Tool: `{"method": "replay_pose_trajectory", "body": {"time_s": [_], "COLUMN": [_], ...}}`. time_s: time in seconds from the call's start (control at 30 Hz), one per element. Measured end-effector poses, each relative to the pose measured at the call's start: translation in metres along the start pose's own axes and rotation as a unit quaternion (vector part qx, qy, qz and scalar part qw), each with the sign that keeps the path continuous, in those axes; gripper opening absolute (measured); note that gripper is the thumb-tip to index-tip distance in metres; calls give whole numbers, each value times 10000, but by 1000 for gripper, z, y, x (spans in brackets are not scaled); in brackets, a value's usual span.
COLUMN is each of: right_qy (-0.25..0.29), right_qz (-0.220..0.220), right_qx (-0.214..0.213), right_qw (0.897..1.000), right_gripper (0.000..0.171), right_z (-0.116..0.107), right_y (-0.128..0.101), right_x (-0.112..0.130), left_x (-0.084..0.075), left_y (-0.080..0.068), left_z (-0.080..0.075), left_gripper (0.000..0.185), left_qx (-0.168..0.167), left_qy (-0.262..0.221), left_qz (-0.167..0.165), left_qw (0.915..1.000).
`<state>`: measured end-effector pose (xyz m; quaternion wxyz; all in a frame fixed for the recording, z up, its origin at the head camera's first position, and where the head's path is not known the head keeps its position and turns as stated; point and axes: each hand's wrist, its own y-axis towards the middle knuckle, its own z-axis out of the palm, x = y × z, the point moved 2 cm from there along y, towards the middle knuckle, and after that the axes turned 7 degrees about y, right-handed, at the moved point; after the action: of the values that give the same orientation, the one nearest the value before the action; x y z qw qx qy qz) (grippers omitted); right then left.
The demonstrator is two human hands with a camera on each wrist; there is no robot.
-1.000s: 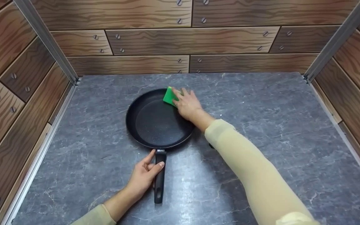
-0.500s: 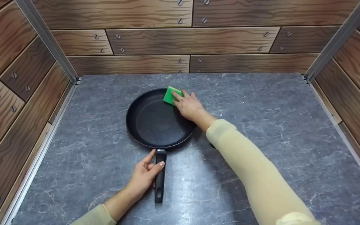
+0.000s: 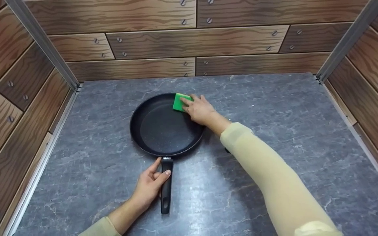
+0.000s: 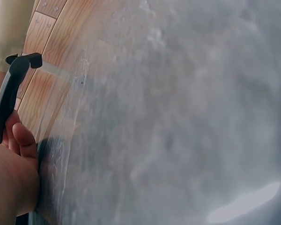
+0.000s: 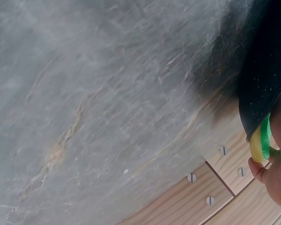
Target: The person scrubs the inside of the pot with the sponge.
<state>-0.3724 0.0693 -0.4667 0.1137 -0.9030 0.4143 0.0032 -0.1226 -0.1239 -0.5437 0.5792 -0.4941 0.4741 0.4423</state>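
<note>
In the head view a black frying pan (image 3: 166, 127) lies on the grey marbled table, its handle (image 3: 165, 196) pointing to the near side. My left hand (image 3: 147, 186) grips that handle, thumb on top, the other fingers partly hidden beneath. The left wrist view has the left hand (image 4: 14, 164) at the lower left, beside the dark handle (image 4: 9, 91). With my right hand (image 3: 200, 110) I hold a green and yellow sponge (image 3: 179, 102) against the pan's far right inner wall. In the right wrist view, the sponge (image 5: 260, 143) shows its yellow layer at the pan's rim.
Wood-patterned walls (image 3: 153, 42) close in the table (image 3: 274, 108) at the back and both sides. Metal posts (image 3: 346, 42) stand at the back corners. A small dark thing (image 3: 227, 150) peeks out by the right sleeve, mostly hidden.
The head view has tilted slightly. My right hand and the sponge have shifted a little to the right along the pan's far wall. The left hand keeps its grip on the handle.
</note>
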Motion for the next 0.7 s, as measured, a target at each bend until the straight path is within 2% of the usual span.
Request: {"method": "replay_pose_trajectory", "body": {"time_s": [0.43,0.7], "right_qy": [-101,44], "right_qz": [-167,-259], "right_qx": [86,129], "right_qw": [9998,9996], "right_gripper": [50,50], "right_z": [-4,-9], "right_y": [-15,-23], "right_x": [-9,-9], "left_x": [0,-2], "left_y": [1,-1], "left_z": [1,0], "left_gripper": [81,81], "left_qx": [31,39], "left_qy": [19,-163], "left_qz": [34,21], "left_qw": [10000,9999]}}
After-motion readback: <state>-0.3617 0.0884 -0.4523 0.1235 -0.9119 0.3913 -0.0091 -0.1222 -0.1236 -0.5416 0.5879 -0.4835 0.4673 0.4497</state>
